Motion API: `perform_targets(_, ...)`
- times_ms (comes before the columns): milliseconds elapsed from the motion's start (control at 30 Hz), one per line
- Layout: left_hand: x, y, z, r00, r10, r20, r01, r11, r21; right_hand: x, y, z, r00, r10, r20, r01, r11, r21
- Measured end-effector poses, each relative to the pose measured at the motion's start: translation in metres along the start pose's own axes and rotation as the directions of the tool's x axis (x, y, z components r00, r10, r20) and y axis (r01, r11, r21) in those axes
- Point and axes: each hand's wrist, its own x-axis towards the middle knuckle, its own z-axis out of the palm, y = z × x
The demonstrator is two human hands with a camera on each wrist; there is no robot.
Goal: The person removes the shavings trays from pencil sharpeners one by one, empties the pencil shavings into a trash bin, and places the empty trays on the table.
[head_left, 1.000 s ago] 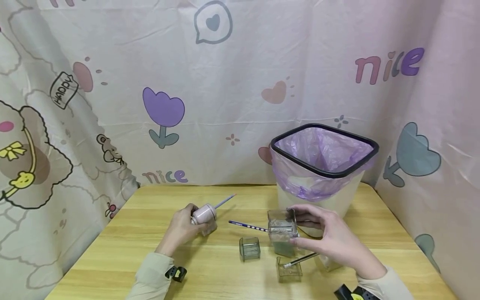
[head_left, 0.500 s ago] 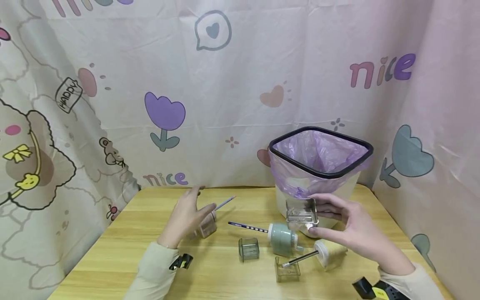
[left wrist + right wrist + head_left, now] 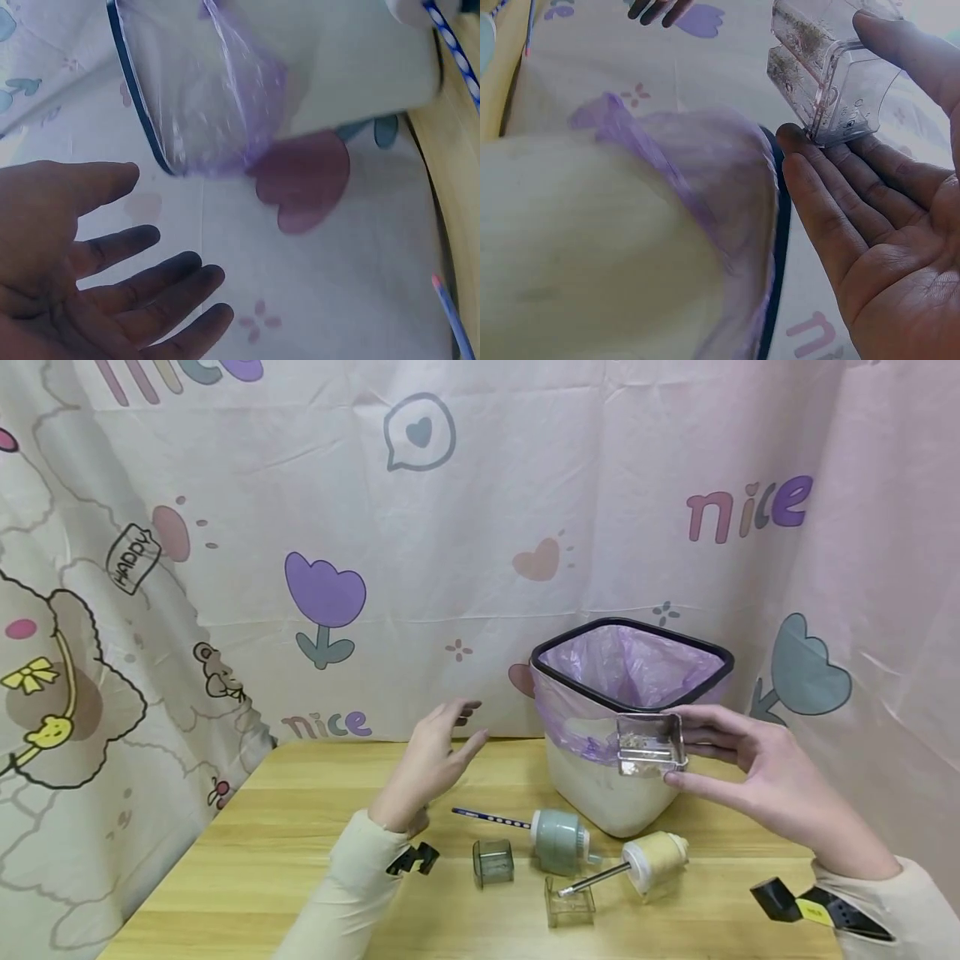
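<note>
My right hand (image 3: 765,777) pinches a clear shavings container (image 3: 651,745) between thumb and fingers, in front of the bin's rim. Pencil shavings cling inside the container, seen also in the right wrist view. My left hand (image 3: 431,768) hangs above the table with fingers spread and nothing in them; its palm (image 3: 37,247) shows in the left wrist view. A bin (image 3: 600,793) with a black rim and purple bag stands behind the container. The pink sharpener is hidden in the head view; its pencil (image 3: 452,319) shows in the left wrist view.
A green pencil sharpener (image 3: 558,843) has a blue dotted pencil (image 3: 491,817) in it. Nearer the right lies a yellow sharpener (image 3: 660,860) with a dark pencil (image 3: 596,880). Two smoky clear containers, one left (image 3: 493,865) and one nearer me (image 3: 570,908), lie on the table.
My left hand has let go of the pink sharpener and moved right and up. My right hand has carried the shavings container up and right, from above the green sharpener to the bin.
</note>
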Motion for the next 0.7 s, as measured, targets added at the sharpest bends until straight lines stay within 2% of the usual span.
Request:
perform_targets(300,0.019,0.021,0.020,0.996,0.090,0.006,-0.090,0.995,-0.049,0.015,0.010,-0.021,1.000,0.016,-0.014,-0.016,1.000,0.024)
perform_targets(533,0.025,0.032,0.036,0.992,0.119,0.033,-0.117,0.991,-0.064,0.024,0.020,-0.039,0.996,0.078,-0.043,-0.076,0.996,0.056)
perform_targets(700,0.031,0.036,0.041,0.991,0.131,0.027,-0.129,0.989,-0.072,0.033,0.028,-0.049,0.993,0.108,-0.047,-0.107,0.994,0.027)
